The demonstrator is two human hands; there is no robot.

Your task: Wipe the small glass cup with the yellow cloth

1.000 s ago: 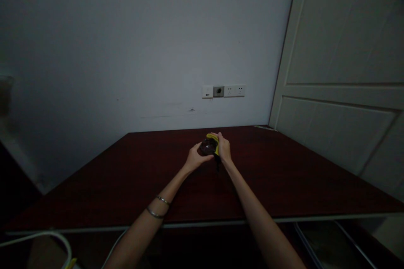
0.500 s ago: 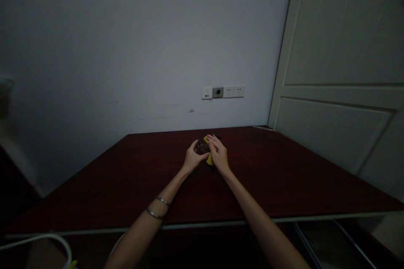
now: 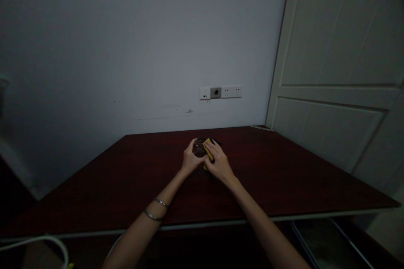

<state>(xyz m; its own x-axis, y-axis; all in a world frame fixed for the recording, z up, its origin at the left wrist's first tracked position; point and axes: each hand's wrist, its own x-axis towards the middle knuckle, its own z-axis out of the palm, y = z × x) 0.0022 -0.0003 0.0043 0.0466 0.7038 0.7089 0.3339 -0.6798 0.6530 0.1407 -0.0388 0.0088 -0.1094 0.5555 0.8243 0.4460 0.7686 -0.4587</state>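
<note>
Near the far middle of the dark red table, my left hand curls around the left side of a clear, rounded vessel that looks like glass. Its exact kind is hard to make out in the dim light. My right hand grips a yellow cloth and presses it against the vessel's right side. A small bit of yellow also shows below the right thumb. Something dark, partly hidden, sticks out just beyond my right fingertips.
The dark red table reaches back to a pale wall with a row of sockets. A white panelled door borders it on the right. A pale curved tube lies below the front edge at left.
My right hand and the yellow cloth have shifted on the vessel, with more of the cloth now showing on its upper right. The left hand keeps its hold. The view has turned slightly right.
</note>
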